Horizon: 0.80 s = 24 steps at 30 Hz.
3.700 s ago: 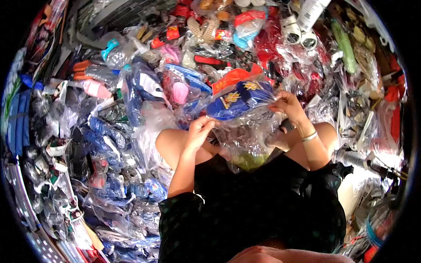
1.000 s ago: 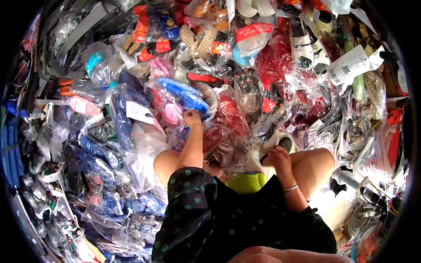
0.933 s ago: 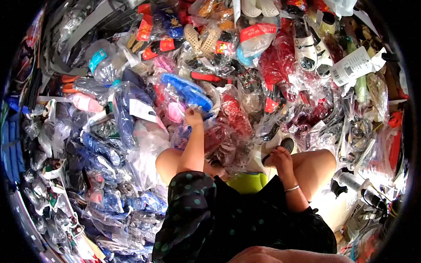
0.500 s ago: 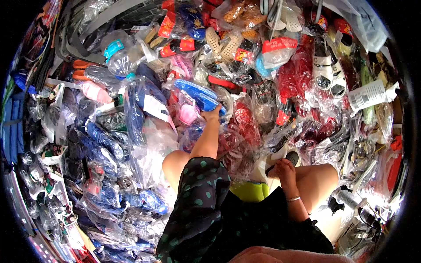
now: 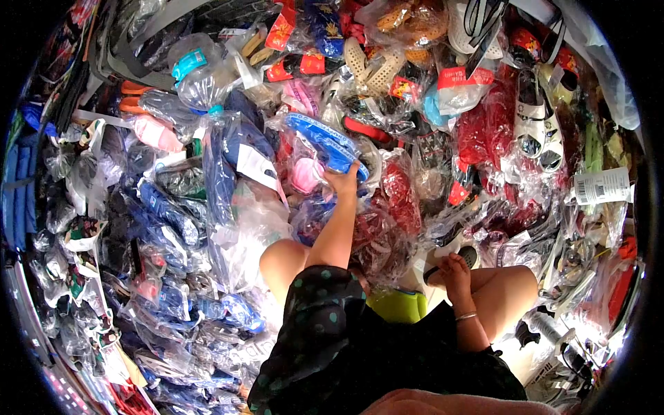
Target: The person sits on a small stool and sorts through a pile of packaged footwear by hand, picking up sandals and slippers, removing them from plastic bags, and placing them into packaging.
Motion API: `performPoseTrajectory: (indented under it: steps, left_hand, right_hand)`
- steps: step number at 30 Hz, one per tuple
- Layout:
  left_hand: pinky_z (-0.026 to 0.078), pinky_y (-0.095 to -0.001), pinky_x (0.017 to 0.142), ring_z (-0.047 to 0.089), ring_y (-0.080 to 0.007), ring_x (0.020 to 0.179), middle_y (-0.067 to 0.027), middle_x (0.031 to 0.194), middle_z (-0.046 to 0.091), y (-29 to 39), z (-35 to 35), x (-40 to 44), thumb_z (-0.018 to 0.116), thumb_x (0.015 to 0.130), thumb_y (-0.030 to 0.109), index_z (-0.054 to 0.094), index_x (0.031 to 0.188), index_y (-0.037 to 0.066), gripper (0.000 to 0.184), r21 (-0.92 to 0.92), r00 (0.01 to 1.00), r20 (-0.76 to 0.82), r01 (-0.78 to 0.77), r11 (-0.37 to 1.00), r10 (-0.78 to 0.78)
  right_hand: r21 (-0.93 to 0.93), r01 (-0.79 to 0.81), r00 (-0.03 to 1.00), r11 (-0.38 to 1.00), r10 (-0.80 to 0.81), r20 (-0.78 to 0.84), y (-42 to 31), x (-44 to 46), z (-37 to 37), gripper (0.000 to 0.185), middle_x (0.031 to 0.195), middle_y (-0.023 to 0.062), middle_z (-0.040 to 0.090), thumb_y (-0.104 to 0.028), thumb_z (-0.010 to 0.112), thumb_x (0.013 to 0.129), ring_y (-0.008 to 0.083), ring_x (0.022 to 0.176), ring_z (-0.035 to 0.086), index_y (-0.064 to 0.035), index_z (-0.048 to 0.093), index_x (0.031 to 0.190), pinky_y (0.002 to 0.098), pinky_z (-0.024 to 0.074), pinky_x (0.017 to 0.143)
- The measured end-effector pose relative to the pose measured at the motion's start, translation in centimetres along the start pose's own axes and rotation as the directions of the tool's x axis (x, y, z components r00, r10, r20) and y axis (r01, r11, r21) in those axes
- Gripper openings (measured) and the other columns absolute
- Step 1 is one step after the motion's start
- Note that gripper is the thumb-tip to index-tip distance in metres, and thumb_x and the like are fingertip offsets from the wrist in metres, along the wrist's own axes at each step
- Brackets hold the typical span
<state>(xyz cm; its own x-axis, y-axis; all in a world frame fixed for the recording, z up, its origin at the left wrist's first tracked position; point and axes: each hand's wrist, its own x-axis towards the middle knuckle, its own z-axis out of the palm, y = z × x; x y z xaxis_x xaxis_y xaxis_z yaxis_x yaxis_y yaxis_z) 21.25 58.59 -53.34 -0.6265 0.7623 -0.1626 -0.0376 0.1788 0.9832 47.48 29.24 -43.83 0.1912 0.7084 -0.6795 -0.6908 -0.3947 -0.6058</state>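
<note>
My left hand (image 5: 342,181) reaches forward with its fingers closed around the near end of a blue slipper (image 5: 324,142). A pink rounded item (image 5: 306,174) in clear plastic lies just left of that hand. Near my right knee, my right hand (image 5: 455,271) is curled over a dark slipper (image 5: 471,257), which shows on both sides of the fingers. The hand hides its middle. Plastic-wrapped red footwear (image 5: 400,190) lies between the two hands.
Bagged shoes surround me in piles, with blue pairs (image 5: 166,207) on the left. Beige clogs (image 5: 377,69) and white sandals (image 5: 539,124) lie ahead. A clear plastic bottle-like bundle (image 5: 204,79) is at upper left. A white label (image 5: 602,185) stands out at right.
The view has shifted, so most things sit slightly further right and some lower. My left hand stays on the blue slipper and my right hand stays at the dark slipper.
</note>
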Motion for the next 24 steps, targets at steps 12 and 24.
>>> performPoseTrajectory:
  steps: [12,24]
  left_hand:
    - [0.043,-0.0336,0.078,0.048,-0.0194,0.091,-0.0076,0.107,0.045,10.3,-2.7,-5.1,0.072,0.067,0.009,0.028,0.117,0.007,0.067,-0.361,0.930,0.188,0.364,0.858,-0.316]
    - [0.047,-0.0379,0.077,0.051,-0.0254,0.099,-0.0142,0.116,0.049,34.0,-5.1,23.8,0.078,0.067,0.030,0.032,0.123,-0.001,0.079,-0.013,0.880,-0.092,-0.470,0.883,0.467]
  right_hand:
    - [-0.072,-0.022,0.998,0.997,0.017,-0.061,0.5,0.4,0.0,0.018,0.086,0.0046,0.059,-0.012,0.058,0.082,0.0187,0.077,0.059,-0.0102,0.052,0.099,0.0267,0.0454,0.062]
    - [-0.116,-0.014,0.996,0.993,0.004,-0.087,0.2,-0.1,-0.3,0.023,0.097,0.0074,0.061,-0.015,0.058,0.083,0.0185,0.080,0.058,-0.0098,0.051,0.103,0.0278,0.0467,0.069]
